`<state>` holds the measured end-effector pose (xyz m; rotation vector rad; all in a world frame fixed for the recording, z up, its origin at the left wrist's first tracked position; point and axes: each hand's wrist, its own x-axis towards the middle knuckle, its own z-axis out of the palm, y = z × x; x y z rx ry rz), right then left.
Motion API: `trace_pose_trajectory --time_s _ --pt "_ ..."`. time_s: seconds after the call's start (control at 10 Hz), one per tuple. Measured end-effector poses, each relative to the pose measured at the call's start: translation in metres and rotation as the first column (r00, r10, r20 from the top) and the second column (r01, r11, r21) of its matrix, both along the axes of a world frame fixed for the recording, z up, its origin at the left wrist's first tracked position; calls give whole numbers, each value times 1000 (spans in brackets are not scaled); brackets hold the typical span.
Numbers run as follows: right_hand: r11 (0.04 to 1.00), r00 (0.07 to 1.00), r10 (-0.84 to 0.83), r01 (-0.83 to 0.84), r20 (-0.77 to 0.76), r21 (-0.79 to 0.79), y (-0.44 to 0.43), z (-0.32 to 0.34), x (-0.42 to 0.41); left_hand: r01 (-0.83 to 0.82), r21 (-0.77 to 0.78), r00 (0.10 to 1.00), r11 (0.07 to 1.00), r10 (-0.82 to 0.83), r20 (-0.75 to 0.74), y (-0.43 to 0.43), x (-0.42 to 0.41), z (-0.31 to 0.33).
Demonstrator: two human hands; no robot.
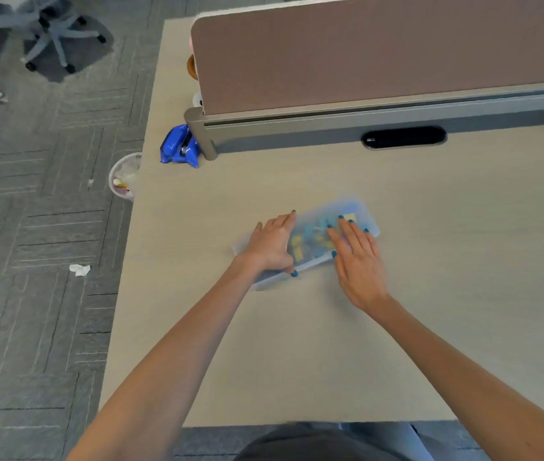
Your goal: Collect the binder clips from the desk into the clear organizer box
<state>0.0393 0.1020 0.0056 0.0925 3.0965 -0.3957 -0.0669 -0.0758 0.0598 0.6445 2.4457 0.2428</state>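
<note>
- The desk (430, 327) is carrying the whole job, and no loose clips are showing on its pale top, so collecting is looking finished and what remains is, by my reading, closing the box.
- The clear organizer box (362, 209) is lying at an angle in the middle of the desk, well short of the divider panel (363, 54). A cloudy sheet seems to be covering it. That is probably a lid, though the blur is keeping me from being sure.
- The left hand (270, 242) is lying flat over the box's left end with fingers straight, gripping nothing. Its thumb is running along the near edge.
- The right hand (357, 261) is resting on the right half, fingers straight and spread, also holding nothing.
- The binder clips (310, 232), blue and yellow, are sitting inside the box between and under the two hands.
- To do this well, the palms should be pressing straight down and evenly, working from one end towards the other, so that one corner is not popping up while another is seating.
- The left thumb is sitting where it could feel whether the near rim is catching.
- Any clip standing proud of the pile is likely to be blocking the lid, so it is worth levelling the heap first rather than forcing it.
- Pushing sideways risks sliding the light box across the smooth top.
</note>
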Motion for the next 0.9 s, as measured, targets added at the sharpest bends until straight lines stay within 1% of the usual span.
trace_pose_trajectory --time_s 0.2,0.3,0.4,0.5,0.7,0.8,0.9 --pt "994 996 -81 78 35 79 46 -7 -2 193 -48 980 980 -195 -45 57 -25 2" --pt "987 992 -120 114 43 112 66 -8 -15 245 -28 964 969 -247 -98 84 -34 -4" --pt "980 987 -155 149 40 129 86 -8 -31 256 30 958 966 -249 -143 106 -44 -10" --pt "976 987 -156 148 38 160 103 -8 -44 260 88 957 962 -245 -152 123 -59 -17" --pt "971 988 -147 136 43 198 131 -11 -70 253 142 961 957 -232 -147 147 -86 -25" --pt "980 988 -142 133 57 147 137 -7 -75 246 178 965 953 -224 -135 153 -92 -21" --pt "990 988 -142 143 60 -13 140 -3 -82 193 248 977 949 -163 -136 155 -92 -22"
